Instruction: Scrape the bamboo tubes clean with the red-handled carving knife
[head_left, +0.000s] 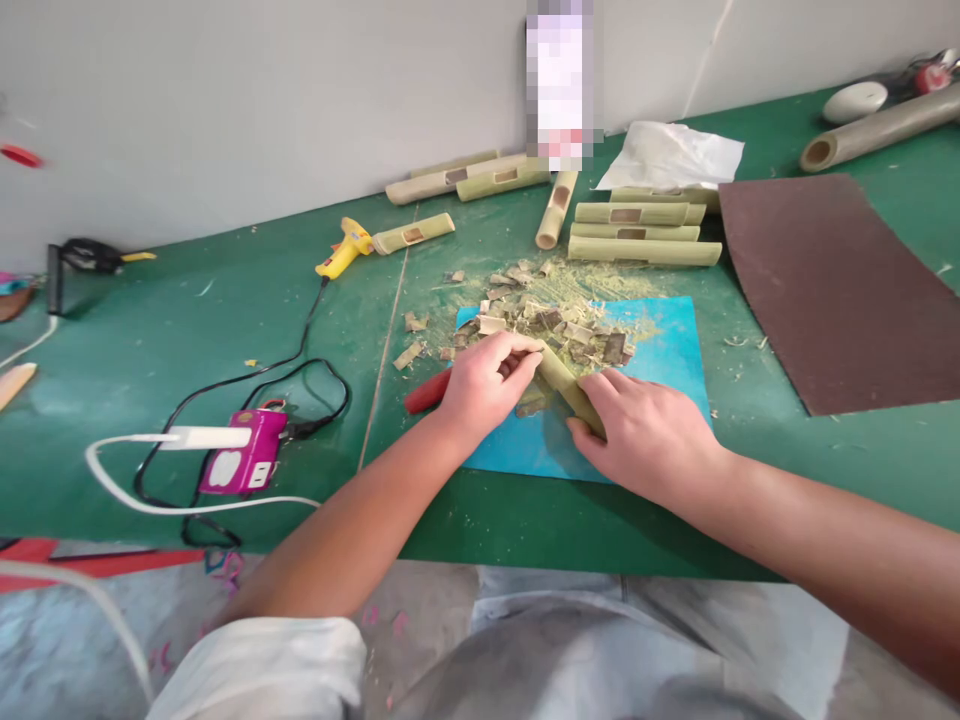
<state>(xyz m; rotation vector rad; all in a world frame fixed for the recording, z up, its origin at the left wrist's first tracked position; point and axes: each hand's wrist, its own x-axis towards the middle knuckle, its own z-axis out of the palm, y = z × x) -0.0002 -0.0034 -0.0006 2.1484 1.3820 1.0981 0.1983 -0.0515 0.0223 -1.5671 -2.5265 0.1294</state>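
Observation:
A pale green bamboo tube [564,382] lies slanted between my two hands, above a blue sheet [517,452]. My right hand [649,430] is closed round its near end. At the far end, the fingers of my left hand [491,385] are pinched together against the tube; whether something small is also between them is hidden. A red handle [427,392] pokes out beside my left wrist, its other end out of sight. Bamboo chips [577,330] and yellowish dust lie in a heap just beyond the tube.
Cut bamboo tubes [645,250] with notches lie behind the heap. A brown sheet [847,300] is on the right, a thick bamboo pole [885,130] beyond it. Leftward are a yellow glue gun [346,248], a magenta power box [251,455] and loose cables. A white bag [671,157] stands at the back.

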